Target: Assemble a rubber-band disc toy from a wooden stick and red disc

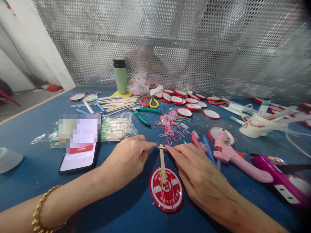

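Observation:
A red round badge (pixel 166 191) lies on the blue table (pixel 121 210) right in front of me, with a flat wooden stick (pixel 162 163) lying on it and pointing away. A short crosspiece (pixel 161 147) sits at the stick's far end. My left hand (pixel 126 160) pinches its left end and my right hand (pixel 191 165) pinches its right end. Both hands have their fingers closed. A gold bracelet (pixel 40 210) is on my left wrist.
A pink glue gun (pixel 230 153) and a magenta one (pixel 279 174) lie at the right. Coloured rubber bands (pixel 171 124), green pliers (pixel 143 115), loose sticks (pixel 116 103), bagged sticks (pixel 116 128), several red badges (pixel 184 103), a green flask (pixel 120 76) and a phone (pixel 79 158) are around. A person sits behind the mesh.

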Demonstrator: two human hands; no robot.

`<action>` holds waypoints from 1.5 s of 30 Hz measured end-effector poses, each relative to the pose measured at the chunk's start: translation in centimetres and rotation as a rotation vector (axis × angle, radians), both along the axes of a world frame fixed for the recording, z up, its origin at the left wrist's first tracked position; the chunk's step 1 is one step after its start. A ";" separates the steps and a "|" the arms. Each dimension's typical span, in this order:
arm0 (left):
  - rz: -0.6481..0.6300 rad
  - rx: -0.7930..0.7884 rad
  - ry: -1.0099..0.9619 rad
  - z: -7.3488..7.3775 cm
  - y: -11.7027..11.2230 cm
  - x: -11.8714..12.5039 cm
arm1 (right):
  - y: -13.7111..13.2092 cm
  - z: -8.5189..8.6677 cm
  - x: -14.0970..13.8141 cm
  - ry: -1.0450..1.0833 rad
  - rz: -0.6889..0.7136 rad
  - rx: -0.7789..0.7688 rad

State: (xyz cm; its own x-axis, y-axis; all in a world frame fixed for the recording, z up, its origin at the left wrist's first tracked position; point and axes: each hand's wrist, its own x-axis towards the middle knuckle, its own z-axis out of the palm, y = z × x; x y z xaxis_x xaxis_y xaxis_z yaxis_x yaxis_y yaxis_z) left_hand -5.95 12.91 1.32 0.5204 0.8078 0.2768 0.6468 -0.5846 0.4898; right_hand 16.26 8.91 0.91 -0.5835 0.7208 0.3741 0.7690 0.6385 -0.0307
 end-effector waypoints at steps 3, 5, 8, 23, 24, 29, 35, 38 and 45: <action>0.001 0.004 0.005 0.0 0.0 0.0 | 0.0 -0.1 0.0 0.000 -0.007 -0.007; 0.002 0.004 0.006 0.0 0.0 0.0 | 0.0 -0.1 0.0 0.001 -0.011 -0.006; 0.001 0.000 -0.003 0.0 0.0 0.0 | 0.0 -0.1 0.0 0.005 -0.007 0.009; 0.008 -0.008 0.013 0.2 0.0 0.2 | 0.0 -0.1 0.0 0.007 -0.010 -0.013; 0.009 -0.010 0.012 0.2 0.0 0.2 | 0.0 -0.1 0.0 0.005 -0.011 -0.011; 0.003 -0.024 0.002 0.2 0.1 0.1 | 0.1 -0.1 0.0 0.003 0.005 0.011; 0.006 -0.023 0.000 0.3 -0.1 0.2 | 0.2 -0.3 0.2 0.026 0.018 0.068; 0.004 -0.027 -0.010 0.2 -0.1 0.2 | 0.3 -0.5 0.3 0.018 0.017 0.093; 0.008 -0.009 -0.037 0.1 0.0 0.3 | 0.0 -0.2 0.2 0.017 -0.005 0.064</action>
State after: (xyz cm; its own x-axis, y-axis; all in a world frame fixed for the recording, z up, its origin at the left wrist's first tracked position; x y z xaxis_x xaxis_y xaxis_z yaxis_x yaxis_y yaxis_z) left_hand -5.67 12.91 1.39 0.5036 0.8143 0.2885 0.6324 -0.5750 0.5191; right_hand 16.45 8.94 0.70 -0.5730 0.6980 0.4295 0.7719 0.6358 -0.0034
